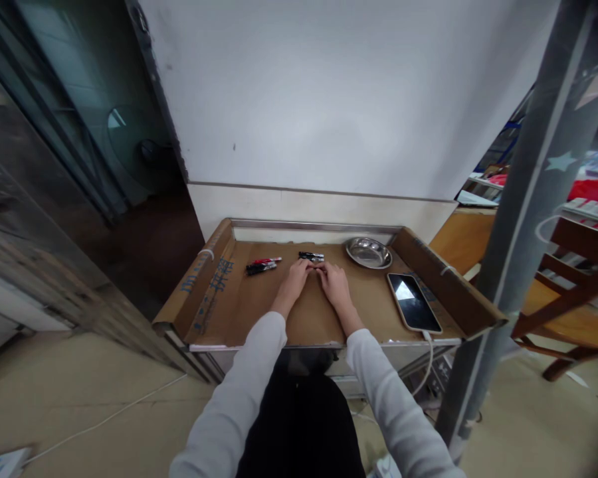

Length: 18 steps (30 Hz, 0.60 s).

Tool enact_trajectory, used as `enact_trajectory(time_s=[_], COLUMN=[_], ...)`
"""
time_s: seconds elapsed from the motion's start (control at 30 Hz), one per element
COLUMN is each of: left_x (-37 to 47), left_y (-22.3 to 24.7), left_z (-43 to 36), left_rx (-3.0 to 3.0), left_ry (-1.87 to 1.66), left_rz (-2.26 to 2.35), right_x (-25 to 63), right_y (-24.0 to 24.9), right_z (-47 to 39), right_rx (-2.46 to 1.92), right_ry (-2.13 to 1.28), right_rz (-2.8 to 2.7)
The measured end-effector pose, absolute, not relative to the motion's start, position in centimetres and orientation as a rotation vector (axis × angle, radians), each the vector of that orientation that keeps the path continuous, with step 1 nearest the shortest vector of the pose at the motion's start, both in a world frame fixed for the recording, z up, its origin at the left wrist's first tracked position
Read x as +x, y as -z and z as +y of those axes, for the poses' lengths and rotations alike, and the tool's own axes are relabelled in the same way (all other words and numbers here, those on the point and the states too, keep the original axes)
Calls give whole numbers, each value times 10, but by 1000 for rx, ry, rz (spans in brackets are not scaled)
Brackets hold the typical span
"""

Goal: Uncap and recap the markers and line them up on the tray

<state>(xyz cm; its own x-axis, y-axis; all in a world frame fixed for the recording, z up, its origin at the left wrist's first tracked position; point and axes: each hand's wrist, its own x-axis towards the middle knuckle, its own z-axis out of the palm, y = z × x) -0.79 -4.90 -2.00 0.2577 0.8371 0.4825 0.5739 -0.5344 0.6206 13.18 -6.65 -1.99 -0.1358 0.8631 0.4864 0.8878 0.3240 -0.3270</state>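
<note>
On the cardboard-lined table, my left hand and my right hand come together, fingertips almost meeting. Both sets of fingers are closed in a pinch; whatever small thing they may hold is too small and hidden to name. Just beyond my fingertips lies a small group of black and clear pens. Farther left is another bunch, of black pens with a red pen along its back edge.
A shallow round metal dish sits at the back right. In front of it lies a phone with a white charging cable running over the table's front edge. Cardboard side walls bound the surface. A grey post stands to the right.
</note>
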Motion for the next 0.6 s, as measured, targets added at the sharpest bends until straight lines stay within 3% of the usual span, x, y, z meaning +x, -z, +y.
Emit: enact_trajectory(time_s=[0.3,0.6], left_x=[-9,-5], left_y=[20,28], left_z=[-50,-50], left_rx=[2245,2512], left_ry=[-1183,-977], left_rz=[1048,1565], right_x=[134,137], right_y=[21,26], right_z=[-67,-71], right_rx=[-1466,-1428], right_ry=[-22,-148], right_rz=[-1990,-1792])
